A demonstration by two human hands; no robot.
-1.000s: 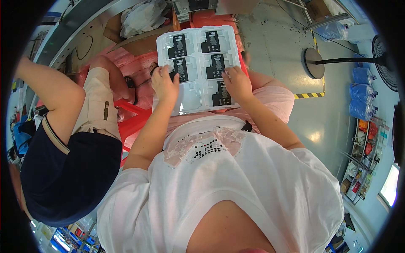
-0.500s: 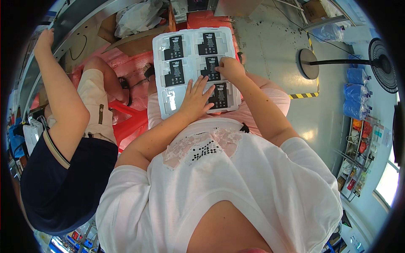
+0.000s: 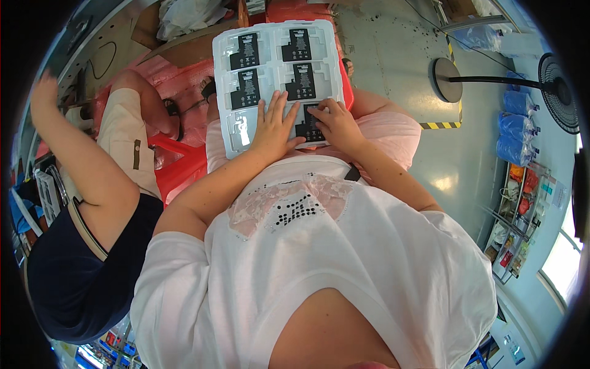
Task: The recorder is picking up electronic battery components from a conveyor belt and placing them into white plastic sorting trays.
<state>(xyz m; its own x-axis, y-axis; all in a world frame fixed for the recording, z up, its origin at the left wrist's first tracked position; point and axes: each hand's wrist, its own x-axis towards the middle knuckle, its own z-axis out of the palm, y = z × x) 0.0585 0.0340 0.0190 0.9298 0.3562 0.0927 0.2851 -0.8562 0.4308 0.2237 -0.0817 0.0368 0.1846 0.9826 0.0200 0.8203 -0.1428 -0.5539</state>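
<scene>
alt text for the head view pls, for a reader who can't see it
Seen from above, a seated person rests a white moulded tray of flat black rectangular parts on their lap, left hand flat on the tray and right hand on the near-right part. A co-worker sits on their left; a pedestal fan stands on the right.

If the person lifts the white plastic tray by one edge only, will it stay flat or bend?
The white tray looks like thin moulded plastic, so it would probably flex when held by one edge. It carries flat black parts in shallow pockets; these might slide out if it tilts. It rests on the lap with the left hand and right hand on it, so it seems light.
</scene>
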